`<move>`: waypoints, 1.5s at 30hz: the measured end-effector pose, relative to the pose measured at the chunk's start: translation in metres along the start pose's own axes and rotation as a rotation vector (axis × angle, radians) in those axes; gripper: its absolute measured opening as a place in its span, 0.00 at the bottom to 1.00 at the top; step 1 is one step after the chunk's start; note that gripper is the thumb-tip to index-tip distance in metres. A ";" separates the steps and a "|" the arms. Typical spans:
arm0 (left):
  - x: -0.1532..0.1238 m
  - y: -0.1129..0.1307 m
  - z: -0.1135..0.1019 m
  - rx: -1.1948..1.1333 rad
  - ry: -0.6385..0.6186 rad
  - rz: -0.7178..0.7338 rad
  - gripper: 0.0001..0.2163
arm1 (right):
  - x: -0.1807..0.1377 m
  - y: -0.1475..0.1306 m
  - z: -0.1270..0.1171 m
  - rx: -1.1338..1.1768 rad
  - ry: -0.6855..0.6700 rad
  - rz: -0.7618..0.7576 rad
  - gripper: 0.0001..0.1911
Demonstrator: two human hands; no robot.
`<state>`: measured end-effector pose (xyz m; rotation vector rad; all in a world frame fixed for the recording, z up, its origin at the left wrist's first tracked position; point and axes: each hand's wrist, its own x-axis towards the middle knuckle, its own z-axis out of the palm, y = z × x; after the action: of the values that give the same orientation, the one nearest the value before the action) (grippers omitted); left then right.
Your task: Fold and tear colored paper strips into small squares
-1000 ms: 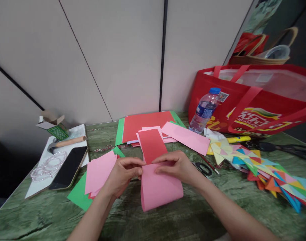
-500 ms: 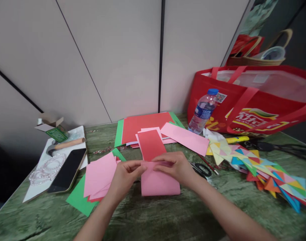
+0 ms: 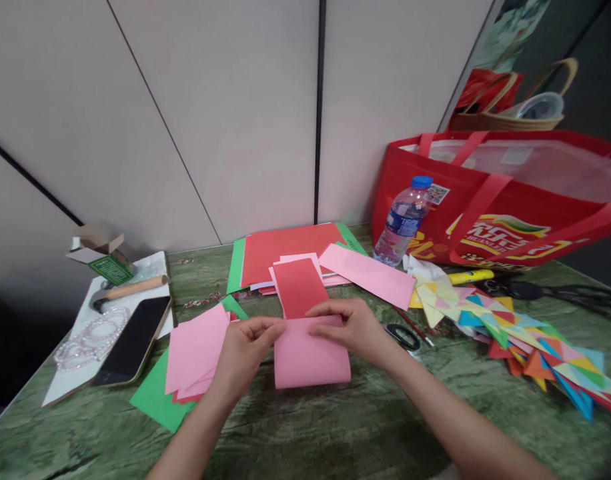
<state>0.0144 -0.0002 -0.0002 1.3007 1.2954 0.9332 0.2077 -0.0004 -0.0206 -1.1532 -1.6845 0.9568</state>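
Note:
A sheet of pink paper (image 3: 311, 360) is bent over on itself, its rounded bend toward me and its edges together at the far side. My left hand (image 3: 248, 343) pinches its far left corner between thumb and fingers. Along the far right edge, my right hand (image 3: 348, 327) is closed on the same sheet, thumb on top. Just beyond lies a red paper strip (image 3: 300, 287) on pink strips. Left of my hands, pink paper pieces (image 3: 195, 350) lie stacked over red and green paper (image 3: 160, 393). Another pink strip (image 3: 368, 277) rests farther back to the right.
Scissors (image 3: 403, 335) and a pencil (image 3: 415, 327) lie right of my hands, near a folded colored-paper chain (image 3: 530, 333). A water bottle (image 3: 404, 220) stands before a red bag (image 3: 485, 200). At left are a phone (image 3: 134, 343), a wooden-handled tool (image 3: 135, 287) and a small box (image 3: 103, 257).
The pink sheet has shifted slightly left with both hands, and its far edges now sit closer together. My view has turned a little.

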 end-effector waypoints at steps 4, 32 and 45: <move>0.001 0.001 -0.001 0.023 0.028 0.029 0.08 | 0.001 0.004 -0.001 0.036 0.029 0.036 0.09; -0.002 0.004 0.000 0.127 0.052 0.108 0.07 | 0.002 0.006 0.000 0.045 0.057 0.053 0.07; -0.003 0.004 -0.001 0.151 0.041 0.184 0.05 | 0.002 0.000 0.001 0.015 0.013 -0.010 0.07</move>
<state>0.0141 -0.0021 0.0046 1.5456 1.3140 1.0094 0.2063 0.0010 -0.0208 -1.1380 -1.6680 0.9528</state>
